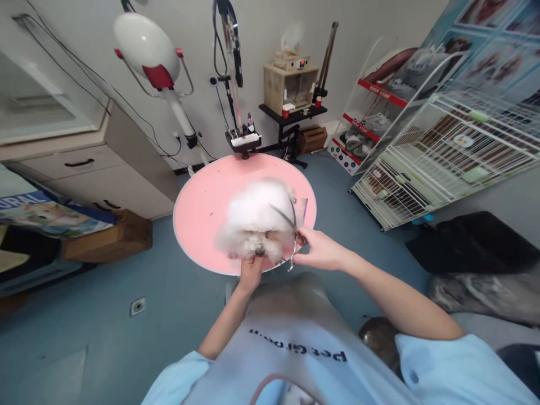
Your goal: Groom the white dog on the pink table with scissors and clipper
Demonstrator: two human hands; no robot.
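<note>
A fluffy white dog [262,205] is on the round pink table [198,208], its face turned toward me. My left hand [251,272] is closed under the dog's chin, with most of the fingers hidden by fur. Curved grooming scissors [294,243] are in my right hand [315,250], fingers through the handles. Their blades point up along the side of the dog's head and look parted. A comb with a purple edge [304,209] is at the table's right side, just beyond my right hand.
A tool tray [246,142] and a stand are fixed at the table's far edge. A white dryer [147,48] hangs at the back left. White wire cages [447,146] stand at right, a cardboard box [122,236] at left.
</note>
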